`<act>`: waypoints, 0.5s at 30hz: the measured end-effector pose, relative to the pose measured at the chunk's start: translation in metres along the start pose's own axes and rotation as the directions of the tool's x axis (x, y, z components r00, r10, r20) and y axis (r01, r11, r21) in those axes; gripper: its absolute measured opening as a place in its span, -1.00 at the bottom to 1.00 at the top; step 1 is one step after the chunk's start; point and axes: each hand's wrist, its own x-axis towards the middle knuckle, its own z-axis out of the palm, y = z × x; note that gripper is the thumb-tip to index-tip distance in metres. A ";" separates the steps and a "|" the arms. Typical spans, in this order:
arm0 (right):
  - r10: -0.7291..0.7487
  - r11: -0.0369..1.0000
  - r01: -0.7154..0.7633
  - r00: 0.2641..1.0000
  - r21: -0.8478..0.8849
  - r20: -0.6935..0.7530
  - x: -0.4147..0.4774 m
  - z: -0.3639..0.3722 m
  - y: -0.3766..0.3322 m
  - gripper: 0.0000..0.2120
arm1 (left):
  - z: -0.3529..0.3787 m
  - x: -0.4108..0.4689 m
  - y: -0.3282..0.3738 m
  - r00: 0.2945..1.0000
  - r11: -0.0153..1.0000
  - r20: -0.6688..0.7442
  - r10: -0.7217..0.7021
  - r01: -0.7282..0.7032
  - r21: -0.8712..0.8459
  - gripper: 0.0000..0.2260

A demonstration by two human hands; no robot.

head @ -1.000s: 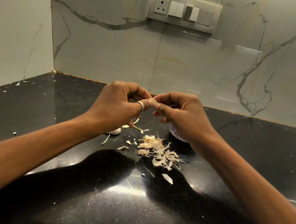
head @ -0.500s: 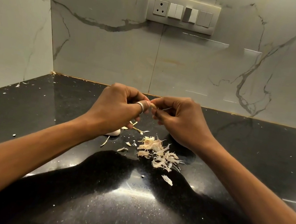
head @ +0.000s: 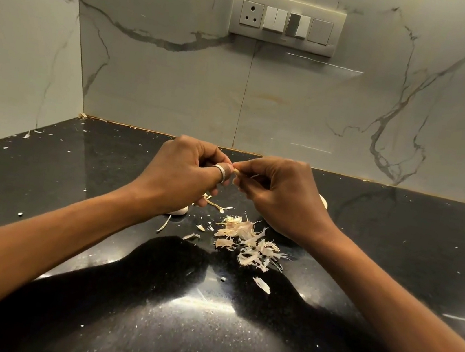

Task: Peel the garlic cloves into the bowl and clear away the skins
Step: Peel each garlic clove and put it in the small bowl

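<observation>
- Head view, looking down at a black counter [head: 96, 184] in a marble-walled corner.
- The left hand [head: 185, 174], with a ring [head: 221, 173] on one finger, is raised off the counter. Its fingers are curled and pinch one end of a small clove [head: 236, 172].
- The right hand [head: 277, 195] meets it fingertip to fingertip. Its fingers are also curled and pinch the clove's other end, seemingly to pick at the skin while the left hand steadies it.
- The clove hangs in the air between the two hands, above the counter, probably so that peelings fall clear.
- The skins [head: 248, 242] lie in a loose pale pile on the counter, just nearer the viewer than the hands. A few stray scraps lie around it.
- A white piece of garlic [head: 180, 211] rests on the counter, half hidden under the left wrist. It is likely waiting its turn.
- A pale rounded edge [head: 323, 202] shows behind the right hand. It may be the bowl, but I cannot tell.
- Peeling looks to be under way, and the skins are not yet cleared.
</observation>
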 end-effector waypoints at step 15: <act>-0.035 0.999 0.036 0.999 0.032 -0.030 0.000 0.003 0.003 -0.85 | 0.001 0.001 -0.001 0.999 1.000 -0.031 -0.023 0.023 0.010 -0.89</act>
